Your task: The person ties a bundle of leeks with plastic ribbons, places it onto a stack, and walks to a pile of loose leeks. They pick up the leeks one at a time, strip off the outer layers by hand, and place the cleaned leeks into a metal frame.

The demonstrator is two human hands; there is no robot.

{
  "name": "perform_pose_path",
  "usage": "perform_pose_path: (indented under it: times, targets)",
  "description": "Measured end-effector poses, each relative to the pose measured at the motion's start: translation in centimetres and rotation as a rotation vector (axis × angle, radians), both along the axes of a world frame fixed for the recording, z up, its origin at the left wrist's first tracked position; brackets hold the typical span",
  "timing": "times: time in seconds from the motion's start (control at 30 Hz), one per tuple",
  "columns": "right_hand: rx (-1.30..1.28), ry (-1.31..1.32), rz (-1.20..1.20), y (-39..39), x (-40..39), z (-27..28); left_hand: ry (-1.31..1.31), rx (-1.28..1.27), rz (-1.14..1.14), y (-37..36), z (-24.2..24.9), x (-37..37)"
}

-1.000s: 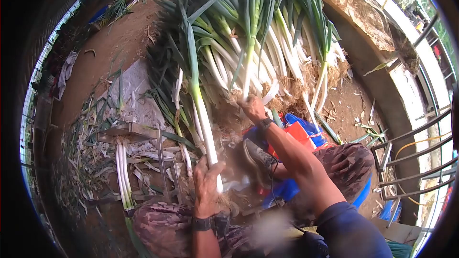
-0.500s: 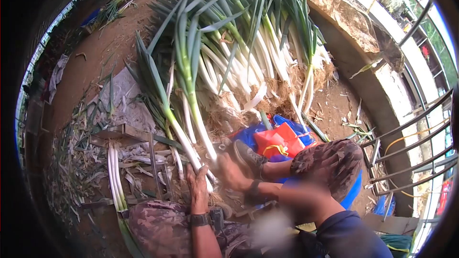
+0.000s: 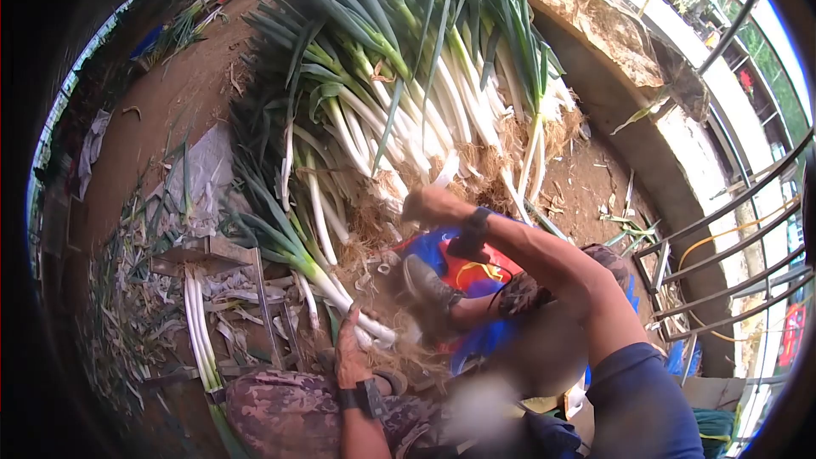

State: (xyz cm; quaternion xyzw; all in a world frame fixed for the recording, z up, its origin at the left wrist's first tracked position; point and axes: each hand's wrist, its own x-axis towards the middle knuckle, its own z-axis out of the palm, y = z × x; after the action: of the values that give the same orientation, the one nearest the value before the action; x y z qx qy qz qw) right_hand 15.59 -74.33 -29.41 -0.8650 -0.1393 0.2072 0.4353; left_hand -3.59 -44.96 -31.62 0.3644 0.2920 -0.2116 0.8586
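Up to the big pile goes the right hand, which was down beside the left hand half a second ago. The leeks by the left hand have tipped over too, and now they lie more sideways. The left hand is wrapped around them near their white ends. Their roots poke out past the hand, and their green tops point away, up and to the left. The right hand is a bit blurry. It is close to the root ends of the big pile, but I cannot tell if its fingers are holding anything. Each wrist has a dark band on it.

Just below the right arm are a red and blue bag and a shoe. A knee in spotty pants is just left of the left arm. Past the left hand is a metal stand, with some thin stalks going down from it. Bits of leaf are all over the ground on the left. Far on the right are curved metal bars. Crumpled brown paper lies on the ledge behind the pile.
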Motion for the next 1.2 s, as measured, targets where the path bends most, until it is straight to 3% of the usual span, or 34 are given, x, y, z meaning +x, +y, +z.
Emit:
perform_pose_path:
  times: [0.03,0.1,0.17,0.23,0.33,0.37,0.4,0.5,0.53,0.57,0.63,0.7,0.73,0.77,0.83,0.87,0.97,1.0,1.03,1.1,1.13,1.2]
  targets:
    - [-0.269,-0.110,-0.276,-1.4,2.4,2.3,-0.015,-0.158,0.022,0.1,0.5,0.2]
    - [-0.413,-0.479,-0.520,-5.7,6.6,0.1,0.018,-0.336,0.008,-0.5,3.0,-0.3]
    - [-0.299,-0.332,-0.676,-7.3,9.1,-0.4,0.048,-0.169,-0.050,-1.6,4.8,-1.5]
    - [-0.205,-0.194,-0.611,-7.9,10.5,-0.3,0.083,0.163,-0.105,-3.1,5.2,-2.3]
    - [-0.363,-0.337,-0.629,-8.3,11.7,-3.5,0.161,0.208,-0.137,-3.3,4.0,-3.3]
    - [-0.432,-0.412,-0.637,-8.1,11.7,-3.2,-0.012,0.312,-0.196,-2.8,2.6,-4.0]
    - [-0.433,-0.410,-0.627,-8.1,11.5,-2.7,-0.188,0.416,-0.256,-2.3,1.4,-4.7]
    - [-0.369,-0.204,-0.464,-7.6,10.0,1.8,-0.198,0.299,-0.185,-2.1,3.3,-3.8]
    - [-0.325,-0.185,-0.344,-7.0,9.3,3.7,0.076,0.270,-0.183,-2.3,6.2,-1.9]
    - [-0.276,-0.155,-0.221,-6.3,8.2,4.7,0.089,0.269,-0.175,-2.1,6.9,-1.5]
    - [-0.368,-0.244,-0.163,-4.2,6.3,6.6,-0.004,0.294,-0.179,-1.2,8.0,-1.7]
    - [-0.241,-0.262,-0.083,-1.2,3.3,8.8,-0.129,0.353,-0.187,0.0,6.9,-2.0]
    - [-0.257,-0.244,-0.073,0.7,1.8,9.2,-0.340,0.480,-0.274,0.7,6.3,-3.0]
    - [-0.250,-0.179,-0.051,2.7,-0.3,10.6,-0.357,0.591,-0.281,0.5,6.0,-3.2]
    - [-0.088,-0.020,0.008,6.3,-4.3,10.3,-0.340,0.447,-0.210,-0.4,7.2,-3.7]
    - [-0.111,-0.032,0.170,7.8,-5.9,10.4,-0.271,0.383,-0.192,-1.1,8.8,-3.7]
    - [0.125,0.367,0.276,10.9,-10.2,7.1,-0.166,0.168,-0.047,-3.1,12.3,-4.6]
    - [0.234,-0.162,0.608,10.4,-9.9,5.5,-0.157,0.136,-0.046,-2.5,11.3,-5.1]
    - [0.495,0.372,0.477,10.5,-10.1,6.2,-0.153,0.099,-0.048,-2.1,10.6,-5.5]
    - [-0.063,-0.011,0.291,10.8,-10.6,7.6,-0.149,0.107,-0.054,-0.9,9.9,-6.3]
    - [-0.063,-0.023,0.299,11.2,-11.1,8.5,-0.138,0.115,-0.074,-0.5,10.4,-6.6]
    - [-0.237,-0.470,0.275,12.1,-12.9,10.0,-0.132,0.144,-0.093,-0.1,11.6,-7.4]
